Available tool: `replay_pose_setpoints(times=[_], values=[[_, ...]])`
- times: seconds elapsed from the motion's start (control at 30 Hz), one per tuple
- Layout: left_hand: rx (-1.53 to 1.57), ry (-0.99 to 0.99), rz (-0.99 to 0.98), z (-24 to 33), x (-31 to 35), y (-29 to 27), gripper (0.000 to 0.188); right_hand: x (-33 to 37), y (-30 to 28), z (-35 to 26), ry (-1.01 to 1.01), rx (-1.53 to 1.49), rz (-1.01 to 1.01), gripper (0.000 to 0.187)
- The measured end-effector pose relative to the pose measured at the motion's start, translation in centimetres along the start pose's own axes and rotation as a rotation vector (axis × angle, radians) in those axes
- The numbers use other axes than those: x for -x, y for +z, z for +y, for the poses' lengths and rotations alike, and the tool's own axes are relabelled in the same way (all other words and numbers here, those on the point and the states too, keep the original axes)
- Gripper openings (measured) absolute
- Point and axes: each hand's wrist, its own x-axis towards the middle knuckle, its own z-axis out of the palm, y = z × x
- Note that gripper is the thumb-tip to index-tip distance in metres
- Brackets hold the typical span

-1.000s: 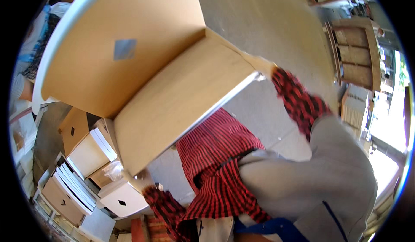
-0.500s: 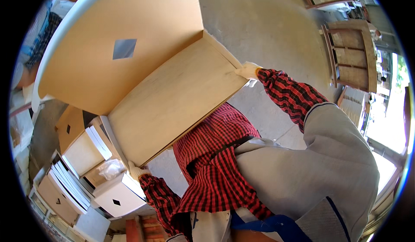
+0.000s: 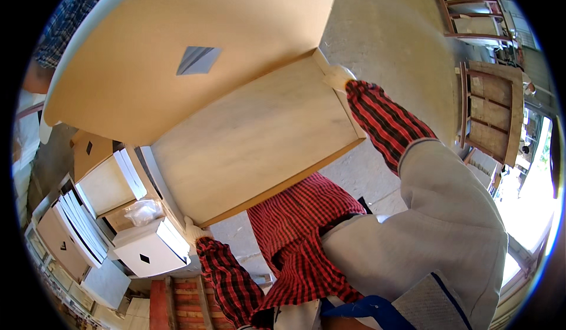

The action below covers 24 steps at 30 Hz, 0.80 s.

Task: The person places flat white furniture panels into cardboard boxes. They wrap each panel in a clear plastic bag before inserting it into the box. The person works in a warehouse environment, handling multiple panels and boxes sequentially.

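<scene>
A large, shallow box [image 3: 253,144] of pale brown board spans the space before me, with a low rim along its near and right sides. From its far side rises a tall panel [image 3: 259,29] of tan board with a diamond-shaped hole. My right hand [image 3: 338,78], in a whitish glove, is closed over the box's right edge near the far corner. At the near left corner, my left hand [image 3: 194,231], also gloved, is closed on the box's edge. The fingers of both hands are partly hidden by the rim.
Left of the box stand white and brown cartons [image 3: 144,253] holding white panels, and a clear plastic bag [image 3: 143,212]. A red wooden pallet [image 3: 177,303] lies at lower left. Another person's arm [image 3: 38,78] shows at far left. Wooden frames [image 3: 489,109] stand at right on the concrete floor.
The box has shifted to the right and tilted, so its near and right rims show more. Both hands keep their hold and have moved with it.
</scene>
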Motion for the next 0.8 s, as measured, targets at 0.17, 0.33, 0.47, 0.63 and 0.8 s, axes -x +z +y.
replay_pose_setpoints(times=[0.17, 0.33, 0.47, 0.63, 0.8], values=[[-0.051, 0.154, 0.009, -3.6, -2.7, -4.4, 0.039, 3.6, -3.6, -3.9, 0.096, -0.141, 0.069, 0.029], [0.16, 0.295, 0.116, -2.8, -0.2, 1.0, 0.037, 1.6, -7.0, -2.8, 0.127, -0.144, 0.209, 0.037], [0.103, 0.36, 0.09, -2.1, -2.3, 4.0, 0.036, -4.7, -8.2, -3.8, 0.227, -0.15, 0.231, 0.037], [-0.591, 0.401, 0.198, 1.3, -1.7, 5.9, 0.046, -4.0, -12.9, -7.7, 0.246, 0.082, 0.089, 0.047], [-0.447, 0.366, -0.102, 2.1, -3.7, 5.4, 0.045, -1.0, -5.7, 3.3, 0.124, 0.244, -0.227, 0.048]])
